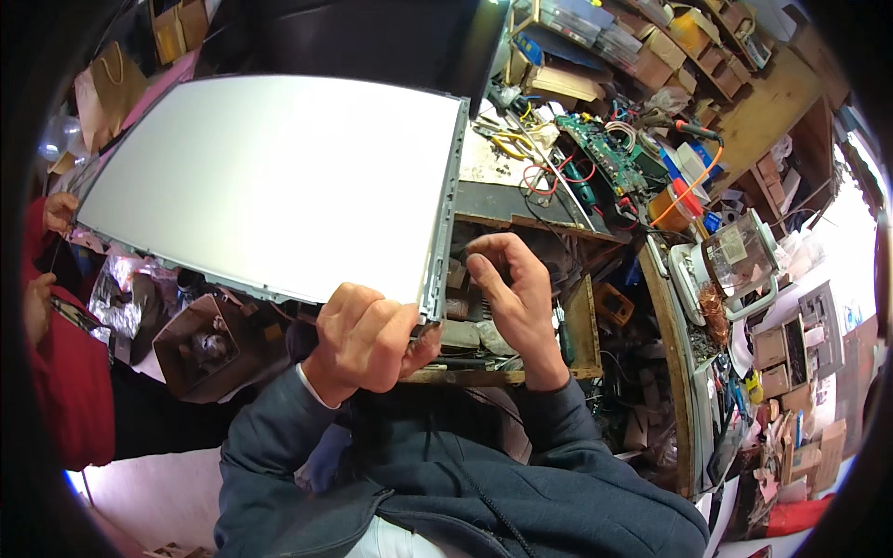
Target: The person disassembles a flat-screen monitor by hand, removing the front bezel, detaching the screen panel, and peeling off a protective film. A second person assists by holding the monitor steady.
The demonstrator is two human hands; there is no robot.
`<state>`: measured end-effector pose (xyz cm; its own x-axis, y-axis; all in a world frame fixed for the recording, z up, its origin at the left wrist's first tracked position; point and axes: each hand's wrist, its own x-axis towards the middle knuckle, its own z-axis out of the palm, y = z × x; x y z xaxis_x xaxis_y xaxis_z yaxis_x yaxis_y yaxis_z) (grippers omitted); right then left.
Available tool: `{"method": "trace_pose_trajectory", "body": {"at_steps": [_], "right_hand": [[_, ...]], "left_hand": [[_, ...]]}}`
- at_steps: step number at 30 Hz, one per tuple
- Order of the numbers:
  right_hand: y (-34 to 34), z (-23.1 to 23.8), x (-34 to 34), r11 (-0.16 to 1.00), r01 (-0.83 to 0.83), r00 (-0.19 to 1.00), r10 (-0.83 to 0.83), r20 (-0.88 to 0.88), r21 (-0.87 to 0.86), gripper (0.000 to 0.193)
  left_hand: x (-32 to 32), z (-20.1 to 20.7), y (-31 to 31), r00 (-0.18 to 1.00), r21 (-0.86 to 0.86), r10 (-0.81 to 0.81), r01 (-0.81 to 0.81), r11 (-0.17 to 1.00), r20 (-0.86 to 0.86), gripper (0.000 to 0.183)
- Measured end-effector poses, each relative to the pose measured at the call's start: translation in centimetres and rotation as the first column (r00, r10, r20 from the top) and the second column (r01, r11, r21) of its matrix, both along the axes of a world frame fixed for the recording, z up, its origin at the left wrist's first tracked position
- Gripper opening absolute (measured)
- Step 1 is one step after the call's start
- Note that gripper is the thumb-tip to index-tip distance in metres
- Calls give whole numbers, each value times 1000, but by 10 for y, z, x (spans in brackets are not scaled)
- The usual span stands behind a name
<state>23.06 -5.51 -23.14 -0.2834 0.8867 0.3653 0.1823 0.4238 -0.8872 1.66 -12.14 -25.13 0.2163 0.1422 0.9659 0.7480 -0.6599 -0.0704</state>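
Note:
A large flat display panel with a bright white face and a narrow metal frame stretches from the upper left to the middle. My left hand is closed around its near right corner, fingers over the top and thumb at the frame's edge. Just right of that corner, my right hand is raised off the panel. Its fingers curl loosely toward the thumb, and nothing shows in them. At the far left, a co-worker in red sleeves has one hand at the panel's left corner and another hand lower down.
A workbench at the upper right carries a green circuit board, yellow-handled pliers, and a soldering iron with an orange cord. Below my right hand is a cluttered wooden drawer. A cardboard box stands under the panel's near edge.

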Motion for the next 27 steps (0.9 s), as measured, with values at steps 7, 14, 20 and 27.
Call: {"method": "trace_pose_trajectory", "body": {"at_steps": [7, 14, 20, 27], "right_hand": [[39, -1, -19, 993, 55, 998, -58, 29, 107, 26], [51, 22, -18, 604, -261, 876, -179, 447, 753, 48], [52, 51, -22, 306, -430, 731, -435, 526, 850, 33], [56, 28, -32, 222, -344, 790, -457, 409, 912, 28]], "left_hand": [[-2, 4, -2, 1000, -86, -29, 29, 996, 4, 31], [-4, 3, 0, 1000, -49, -12, 12, 999, -13, 28], [-2, 10, -4, 991, -97, 131, -134, 986, -33, 37], [-4, 2, 4, 955, -83, 155, -181, 980, -252, 27]]}}
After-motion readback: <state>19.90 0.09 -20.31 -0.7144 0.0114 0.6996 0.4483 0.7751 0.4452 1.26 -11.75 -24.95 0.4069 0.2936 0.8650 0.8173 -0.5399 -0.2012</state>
